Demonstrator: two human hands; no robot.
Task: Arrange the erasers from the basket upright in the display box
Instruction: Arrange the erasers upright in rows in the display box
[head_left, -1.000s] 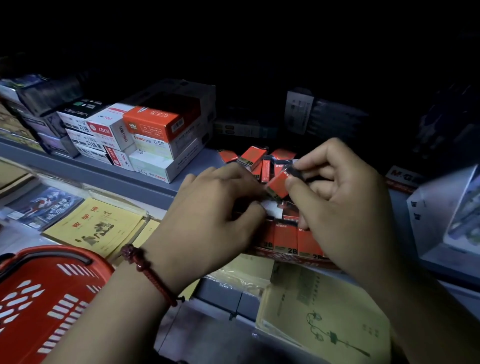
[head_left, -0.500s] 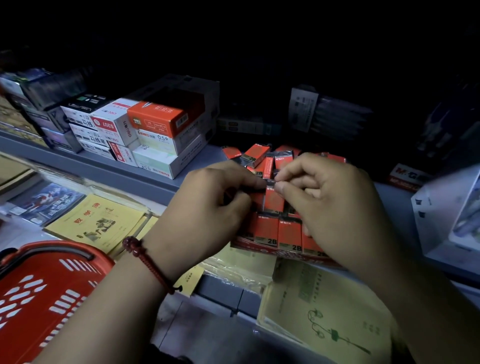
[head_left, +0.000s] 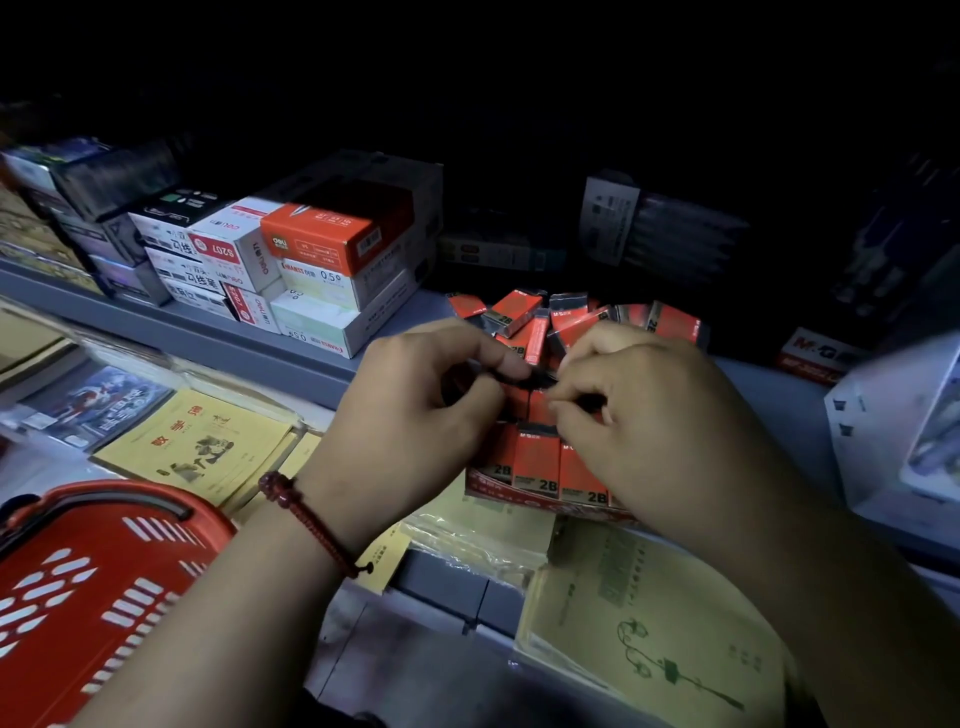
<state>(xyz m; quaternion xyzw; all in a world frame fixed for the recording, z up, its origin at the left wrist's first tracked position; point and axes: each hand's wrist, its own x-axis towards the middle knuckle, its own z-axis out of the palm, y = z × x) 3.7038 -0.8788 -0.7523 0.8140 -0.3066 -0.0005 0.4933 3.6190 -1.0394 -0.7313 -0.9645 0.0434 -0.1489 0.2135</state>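
A red display box (head_left: 524, 491) sits at the shelf's front edge, with a front row of red 2B erasers (head_left: 535, 460) standing upright in it. Behind them several erasers (head_left: 514, 312) lie loose and tilted. My left hand (head_left: 410, 415) and my right hand (head_left: 644, 421) meet over the box. Their fingertips pinch the dark top end of one upright eraser (head_left: 540, 378) in the second row. The red basket (head_left: 98, 587) is at the lower left; its inside is out of view.
Stacked white and orange stationery boxes (head_left: 311, 260) stand on the grey shelf (head_left: 249, 343) left of the display box. Yellow exercise books (head_left: 202, 441) lie on the lower level, another wrapped stack (head_left: 649, 623) below the box. A white display stand (head_left: 904, 415) is at right.
The eraser held tilted above the box a second ago has come down into the second row and now stands upright. Both hands lowered and closed in together over it.
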